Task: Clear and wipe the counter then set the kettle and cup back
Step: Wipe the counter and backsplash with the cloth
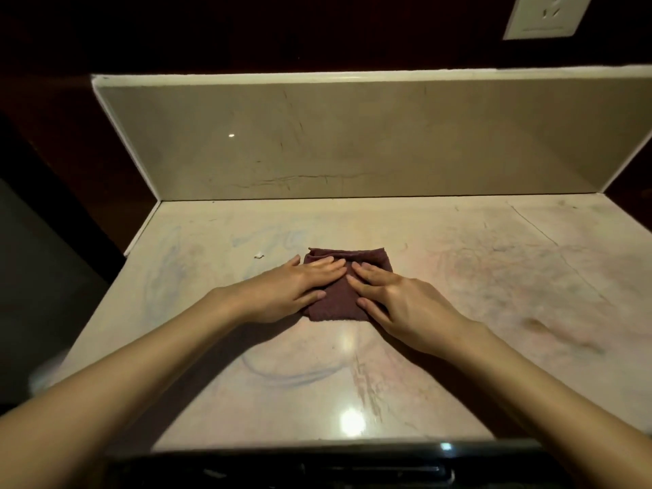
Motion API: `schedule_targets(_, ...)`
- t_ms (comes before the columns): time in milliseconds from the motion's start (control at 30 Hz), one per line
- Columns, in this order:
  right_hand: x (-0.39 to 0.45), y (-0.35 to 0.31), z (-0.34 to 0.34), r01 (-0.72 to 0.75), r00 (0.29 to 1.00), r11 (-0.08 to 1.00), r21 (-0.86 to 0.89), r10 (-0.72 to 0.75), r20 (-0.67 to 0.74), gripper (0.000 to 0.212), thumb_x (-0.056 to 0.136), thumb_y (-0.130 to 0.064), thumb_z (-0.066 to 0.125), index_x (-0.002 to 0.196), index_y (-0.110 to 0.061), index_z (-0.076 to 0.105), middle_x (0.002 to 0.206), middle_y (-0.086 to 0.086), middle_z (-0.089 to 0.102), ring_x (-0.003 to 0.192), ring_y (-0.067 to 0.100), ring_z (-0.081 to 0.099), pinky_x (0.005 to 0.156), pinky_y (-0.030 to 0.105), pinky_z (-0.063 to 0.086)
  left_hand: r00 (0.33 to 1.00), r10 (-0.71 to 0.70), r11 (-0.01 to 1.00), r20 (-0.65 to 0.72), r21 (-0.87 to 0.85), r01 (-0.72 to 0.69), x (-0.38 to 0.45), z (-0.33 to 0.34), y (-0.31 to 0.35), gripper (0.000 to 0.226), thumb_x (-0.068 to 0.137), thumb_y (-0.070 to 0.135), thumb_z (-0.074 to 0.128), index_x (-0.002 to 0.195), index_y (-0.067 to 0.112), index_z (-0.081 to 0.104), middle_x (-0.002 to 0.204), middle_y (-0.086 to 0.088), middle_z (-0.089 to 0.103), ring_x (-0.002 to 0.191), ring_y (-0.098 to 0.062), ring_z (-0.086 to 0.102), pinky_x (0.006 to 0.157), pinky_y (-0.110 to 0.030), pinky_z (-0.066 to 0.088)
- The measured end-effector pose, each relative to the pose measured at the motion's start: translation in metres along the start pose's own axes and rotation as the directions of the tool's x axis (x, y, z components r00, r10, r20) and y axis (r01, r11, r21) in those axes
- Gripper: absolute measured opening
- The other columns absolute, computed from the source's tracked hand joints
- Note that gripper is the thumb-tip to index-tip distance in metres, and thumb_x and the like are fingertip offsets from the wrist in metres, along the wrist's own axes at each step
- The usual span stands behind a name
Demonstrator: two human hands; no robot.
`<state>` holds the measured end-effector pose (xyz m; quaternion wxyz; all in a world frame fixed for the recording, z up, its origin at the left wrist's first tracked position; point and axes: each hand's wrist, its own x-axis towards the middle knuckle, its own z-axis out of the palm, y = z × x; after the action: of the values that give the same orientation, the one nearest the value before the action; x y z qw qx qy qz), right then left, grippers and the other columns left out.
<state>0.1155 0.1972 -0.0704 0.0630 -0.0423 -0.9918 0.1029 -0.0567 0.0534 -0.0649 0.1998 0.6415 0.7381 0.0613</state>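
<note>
Both hands flat, fingers straight, left hand [289,287] and right hand [398,305] pressing the folded cloth [347,277]. It looks soft and light. Best pinched at the near edge.

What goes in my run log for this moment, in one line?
stage: wiping | left hand flat on cloth | right hand flat on cloth | kettle, cup: unseen

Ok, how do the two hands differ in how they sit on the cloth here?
The left hand comes in from the left and covers the cloth's left edge, with its outermost finger lying off the cloth on the counter. The right hand comes in from the right, its fingers angled across the cloth's middle and near right corner. Both lie flat with straight fingers, pressing the folded cloth, fingertips almost meeting.
</note>
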Motion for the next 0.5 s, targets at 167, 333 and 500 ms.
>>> schedule_targets(167, -0.048, -0.025, 0.011, 0.043, 0.997, 0.999, 0.005, -0.043, -0.057, 0.047, 0.099, -0.038, 0.032, 0.143, -0.025, 0.042, 0.153, -0.007, 0.031, 0.141, 0.007, 0.028, 0.106, 0.027, 0.041, 1.0, 0.014, 1.0, -0.012, 0.012, -0.014, -0.041, 0.026, 0.029, 0.054, 0.102, 0.03, 0.035, 0.149, 0.032, 0.009, 0.157, 0.017, 0.005, 0.143, 0.005, -0.004, 0.118, -0.032, -0.003)
schedule_targets(333, -0.089, -0.046, 0.018, 0.065, 0.993, 0.997, -0.042, -0.069, -0.095, 0.047, 0.09, -0.037, 0.036, 0.12, -0.019, 0.067, 0.13, 0.002, 0.061, 0.118, 0.014, 0.059, 0.079, 0.025, 0.058, 1.0, 0.011, 0.998, -0.004, 0.068, -0.011, -0.074, 0.049, 0.063, 0.055, 0.102, 0.033, 0.034, 0.148, 0.033, 0.004, 0.15, 0.025, -0.003, 0.139, 0.01, -0.009, 0.116, -0.028, -0.004)
schedule_targets(500, -0.127, -0.073, 0.025, 0.016, 0.994, 0.999, -0.032, -0.019, -0.107, 0.046, 0.088, -0.036, 0.036, 0.117, -0.022, 0.069, 0.126, -0.001, 0.064, 0.116, 0.011, 0.061, 0.077, 0.019, 0.054, 0.999, 0.037, 0.999, -0.025, 0.021, -0.036, -0.1, 0.068, 0.087, 0.056, 0.093, 0.045, 0.023, 0.144, 0.036, 0.002, 0.147, 0.03, -0.001, 0.133, 0.021, -0.013, 0.113, -0.024, -0.009)
